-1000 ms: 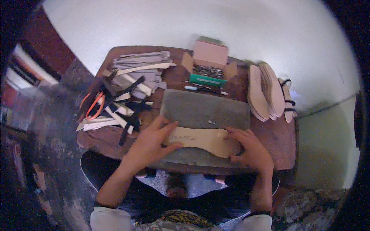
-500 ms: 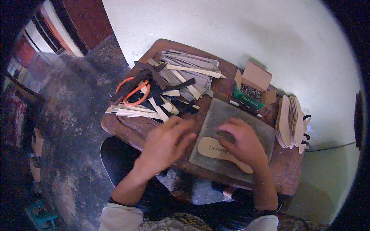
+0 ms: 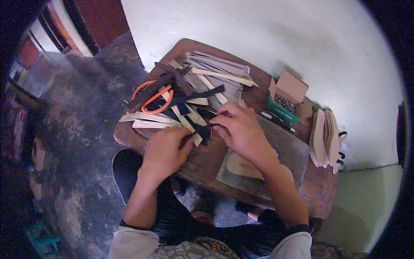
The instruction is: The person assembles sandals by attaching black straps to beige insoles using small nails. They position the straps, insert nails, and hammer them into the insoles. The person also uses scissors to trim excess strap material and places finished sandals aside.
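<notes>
Both of my hands are over a loose pile of cut strips on the wooden table. My left hand [image 3: 163, 151] is curled at the pile's near edge, its fingertips beside a cream strip [image 3: 188, 124]; what they pinch, if anything, is hidden. At the right of the pile, my right hand [image 3: 242, 129] has thumb and fingers drawn together at the end of a short black strip [image 3: 202, 129]. Under my right forearm lies a tan insole-shaped piece [image 3: 242, 166] with dark print, resting on a grey square board [image 3: 282, 137]. Orange-handled scissors [image 3: 157, 103] lie among the strips.
Grey strips [image 3: 220, 64] are stacked at the table's far side. A green open box [image 3: 282, 108] of small metal pieces stands near the wall, with a pen [image 3: 288, 125] before it. Several tan sole shapes [image 3: 325, 136] lean upright at the right edge.
My right hand has moved left and away from the insole piece to the strips. My left hand has moved slightly left, and its spread fingers have curled in at the pile.
</notes>
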Demonstrator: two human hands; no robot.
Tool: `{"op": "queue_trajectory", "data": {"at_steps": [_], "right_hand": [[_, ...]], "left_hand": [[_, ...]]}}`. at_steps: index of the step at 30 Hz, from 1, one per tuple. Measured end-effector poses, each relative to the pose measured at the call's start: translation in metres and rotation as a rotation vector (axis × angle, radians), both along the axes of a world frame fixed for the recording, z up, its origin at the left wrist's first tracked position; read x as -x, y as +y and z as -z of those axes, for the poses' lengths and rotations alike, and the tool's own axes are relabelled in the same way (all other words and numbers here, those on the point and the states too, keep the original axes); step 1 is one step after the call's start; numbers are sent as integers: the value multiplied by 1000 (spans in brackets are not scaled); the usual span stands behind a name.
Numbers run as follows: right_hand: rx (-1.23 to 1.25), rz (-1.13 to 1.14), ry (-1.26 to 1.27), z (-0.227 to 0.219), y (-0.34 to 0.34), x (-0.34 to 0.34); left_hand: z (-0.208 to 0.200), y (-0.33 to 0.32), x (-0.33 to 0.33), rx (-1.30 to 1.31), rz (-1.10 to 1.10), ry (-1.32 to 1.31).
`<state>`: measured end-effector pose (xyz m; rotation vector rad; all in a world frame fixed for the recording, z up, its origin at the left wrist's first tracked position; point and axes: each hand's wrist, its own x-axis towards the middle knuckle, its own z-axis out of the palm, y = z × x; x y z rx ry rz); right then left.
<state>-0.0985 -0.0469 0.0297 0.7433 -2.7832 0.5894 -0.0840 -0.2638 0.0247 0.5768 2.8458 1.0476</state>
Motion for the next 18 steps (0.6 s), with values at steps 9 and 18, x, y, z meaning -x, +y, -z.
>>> {"op": "queue_trajectory", "data": {"at_steps": [9,18], "right_hand": [[48,27,-105,-38,40,-61],[364,270,-413,-44,137,-134]], "left_hand": [[-4,29,-7,-390,263,50],[-2,67,-16,-430,301,-493]]}}
